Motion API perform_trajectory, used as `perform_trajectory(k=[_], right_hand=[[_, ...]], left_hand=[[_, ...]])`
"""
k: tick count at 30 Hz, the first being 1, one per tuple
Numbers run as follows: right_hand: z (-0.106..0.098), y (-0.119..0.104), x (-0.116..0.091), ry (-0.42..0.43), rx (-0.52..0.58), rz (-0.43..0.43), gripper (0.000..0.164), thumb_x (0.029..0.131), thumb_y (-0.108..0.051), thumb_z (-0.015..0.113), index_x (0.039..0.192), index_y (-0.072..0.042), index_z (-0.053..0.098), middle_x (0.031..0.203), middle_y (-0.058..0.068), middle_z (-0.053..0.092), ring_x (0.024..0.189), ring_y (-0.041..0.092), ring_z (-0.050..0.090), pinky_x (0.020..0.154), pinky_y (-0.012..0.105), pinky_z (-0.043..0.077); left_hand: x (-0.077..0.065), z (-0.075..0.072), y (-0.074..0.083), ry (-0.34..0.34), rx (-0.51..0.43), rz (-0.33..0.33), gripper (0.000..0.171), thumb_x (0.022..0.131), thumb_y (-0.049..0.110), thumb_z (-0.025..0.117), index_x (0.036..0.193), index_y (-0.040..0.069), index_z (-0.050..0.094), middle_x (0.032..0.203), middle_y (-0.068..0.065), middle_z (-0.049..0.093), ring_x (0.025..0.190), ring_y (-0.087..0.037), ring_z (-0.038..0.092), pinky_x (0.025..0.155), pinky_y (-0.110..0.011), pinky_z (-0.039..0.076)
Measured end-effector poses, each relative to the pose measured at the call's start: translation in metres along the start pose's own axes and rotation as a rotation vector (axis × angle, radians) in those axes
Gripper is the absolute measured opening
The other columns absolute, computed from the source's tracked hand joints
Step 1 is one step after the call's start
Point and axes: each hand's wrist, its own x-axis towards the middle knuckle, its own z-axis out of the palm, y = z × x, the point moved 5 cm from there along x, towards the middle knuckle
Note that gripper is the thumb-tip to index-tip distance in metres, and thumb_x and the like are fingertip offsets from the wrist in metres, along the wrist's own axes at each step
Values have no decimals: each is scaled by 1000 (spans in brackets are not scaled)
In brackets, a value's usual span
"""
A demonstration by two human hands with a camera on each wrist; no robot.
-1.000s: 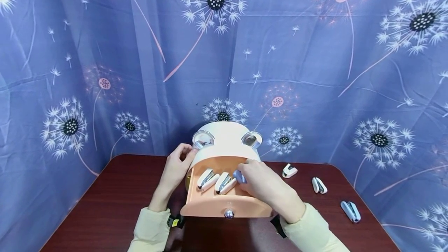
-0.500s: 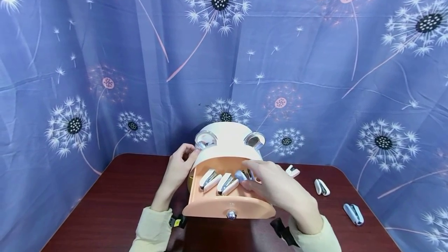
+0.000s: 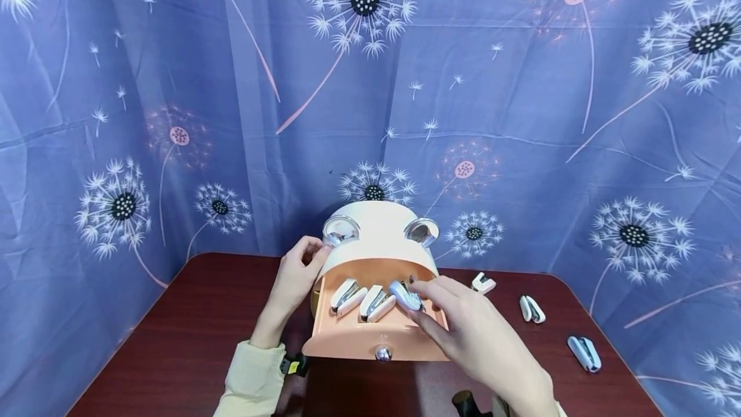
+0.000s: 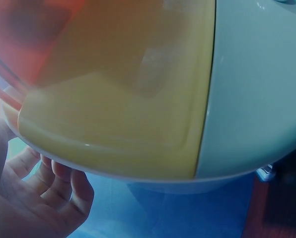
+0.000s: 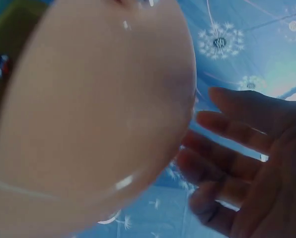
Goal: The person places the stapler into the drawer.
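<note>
A white animal-shaped drawer box with round silvery ears stands on the table, its peach drawer pulled out. My left hand holds the box at its left side by the ear; in the left wrist view its fingers curl at the box's edge. Two white mini staplers and a light blue mini stapler lie in the drawer. My right hand is over the drawer's right side, thumb and fingers spread beside the blue stapler. The right wrist view shows its fingers loosely bent behind the drawer front.
On the table's right side lie a small white stapler, another white stapler and a blue stapler. A dandelion-print blue curtain hangs behind the dark red table. A silver knob sticks out from the drawer front.
My right hand has set the light blue stapler in the drawer, let go of it and drawn back to the right and towards me. The left hand keeps its place on the box.
</note>
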Motion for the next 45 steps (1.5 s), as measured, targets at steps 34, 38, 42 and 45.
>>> perform_trajectory(k=[34, 38, 42, 45], right_hand=[[50, -24, -34, 51, -96, -133, 21, 77, -24, 83, 82, -21, 62, 79, -18, 62, 80, 5, 60, 70, 19, 46], [56, -23, -36, 23, -103, -111, 19, 80, -26, 81, 80, -23, 62, 78, -20, 62, 80, 5, 61, 69, 20, 45], [60, -24, -37, 24, -116, -86, 18, 79, -27, 81, 80, -23, 63, 76, -20, 62, 76, 2, 61, 69, 21, 45], [60, -25, -36, 67, -149, -98, 21, 75, -24, 83, 78, -22, 63, 75, -20, 62, 74, 1, 61, 71, 23, 45]], left_hand=[[2, 2, 1, 12, -3, 0, 16, 95, 31, 66, 99, 15, 65, 78, -2, 57, 72, -18, 53, 64, -29, 42], [-2, 2, -1, 10, -8, -9, 16, 94, 30, 67, 98, 15, 65, 77, -2, 58, 70, -18, 54, 62, -29, 44], [-3, 2, -1, 11, -15, -1, 16, 94, 30, 67, 97, 14, 65, 76, -2, 58, 69, -18, 54, 61, -28, 44], [-2, 1, -1, 18, -12, 7, 16, 94, 30, 67, 97, 14, 65, 76, -2, 58, 69, -18, 54, 61, -28, 44]])
